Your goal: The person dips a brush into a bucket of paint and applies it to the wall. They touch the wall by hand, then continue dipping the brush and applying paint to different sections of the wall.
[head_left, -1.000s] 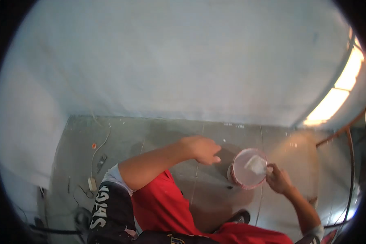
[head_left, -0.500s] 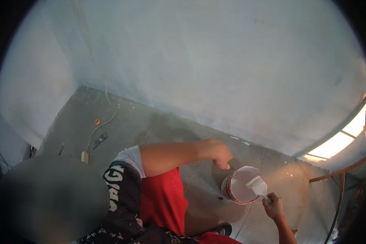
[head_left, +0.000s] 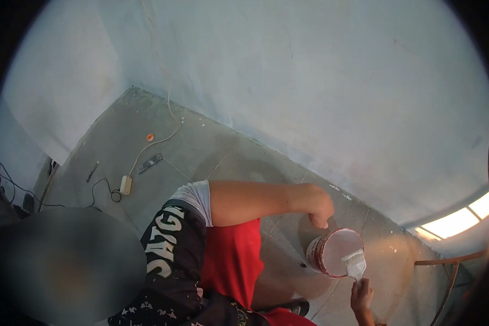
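Note:
My right hand (head_left: 362,294) grips the handle of a broad paintbrush (head_left: 355,264), its head coated in white. The brush head is over the near right rim of a round paint bucket (head_left: 317,254), which leans with its mouth towards the right. Pale paint (head_left: 339,247) shows inside, and the rim is smeared reddish brown. My left hand (head_left: 319,207) is closed, just above the bucket's far left side. Its fingers point down, and what they hold, if anything, cannot be made out.
A white power strip (head_left: 125,185) with cords, a flat grey tool (head_left: 150,163) and an orange ring (head_left: 150,137) lie on the tiled floor (head_left: 212,149). A pale wall (head_left: 320,98) runs along the far side. A curved brown frame (head_left: 451,261) stands at right.
The view has turned, so the floor and bucket appear further right. The brush has come down slightly towards the bucket's near rim. My left hand stays by the bucket.

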A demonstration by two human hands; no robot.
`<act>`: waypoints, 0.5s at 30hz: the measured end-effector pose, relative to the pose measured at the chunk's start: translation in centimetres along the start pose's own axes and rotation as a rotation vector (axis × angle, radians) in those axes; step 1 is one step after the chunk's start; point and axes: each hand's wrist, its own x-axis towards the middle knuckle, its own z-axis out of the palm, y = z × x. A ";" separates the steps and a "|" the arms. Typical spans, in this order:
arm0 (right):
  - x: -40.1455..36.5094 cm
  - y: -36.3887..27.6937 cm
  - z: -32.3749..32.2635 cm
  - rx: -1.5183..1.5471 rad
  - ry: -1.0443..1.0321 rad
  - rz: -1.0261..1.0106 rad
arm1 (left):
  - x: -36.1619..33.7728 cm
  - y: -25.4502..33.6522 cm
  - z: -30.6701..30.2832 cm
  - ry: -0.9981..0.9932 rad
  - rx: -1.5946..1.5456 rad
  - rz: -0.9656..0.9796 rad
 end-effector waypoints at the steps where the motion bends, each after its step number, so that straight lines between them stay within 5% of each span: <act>1: 0.0 0.2 0.2 -0.005 0.000 -0.009 | -0.1 0.0 0.0 0.008 -0.005 -0.004; 8: 0.2 -0.4 0.6 0.023 -0.054 0.096 | -1.7 -0.4 -0.6 -0.033 -0.048 -0.020; 15: 2.1 -2.8 -1.3 0.127 0.119 0.174 | -2.2 -2.7 0.2 0.036 -0.032 0.002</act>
